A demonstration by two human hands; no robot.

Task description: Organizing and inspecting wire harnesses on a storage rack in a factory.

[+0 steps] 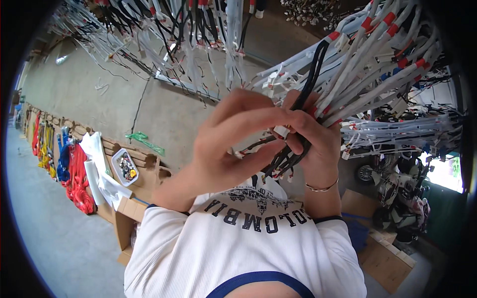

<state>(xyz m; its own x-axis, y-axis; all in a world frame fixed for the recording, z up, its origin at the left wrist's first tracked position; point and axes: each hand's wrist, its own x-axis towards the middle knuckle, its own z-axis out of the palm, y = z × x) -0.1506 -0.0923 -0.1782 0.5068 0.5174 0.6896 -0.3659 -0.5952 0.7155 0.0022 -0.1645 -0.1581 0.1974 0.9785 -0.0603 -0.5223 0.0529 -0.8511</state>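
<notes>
My right hand (318, 136) is closed round a bundle of black-sleeved wires (310, 74), whose loose lower ends (285, 161) hang below the fingers. At the bundle a small white connector (281, 131) sticks out between my hands. My left hand (233, 141) is bent in a pinch, with its index finger and thumb tips at this connector; the exact contact is partly hidden. Right behind my right hand hang many white-sleeved wire harnesses (367, 59) with red bands, some brushing against it.
More harnesses (184, 25) hang from a rack across the top. At left lie red cable bundles (79, 184), a white tray of small parts (125, 167) and cardboard (141, 208). Green plastic strips (146, 141) lie on the floor. A motorcycle (402, 193) stands at right.
</notes>
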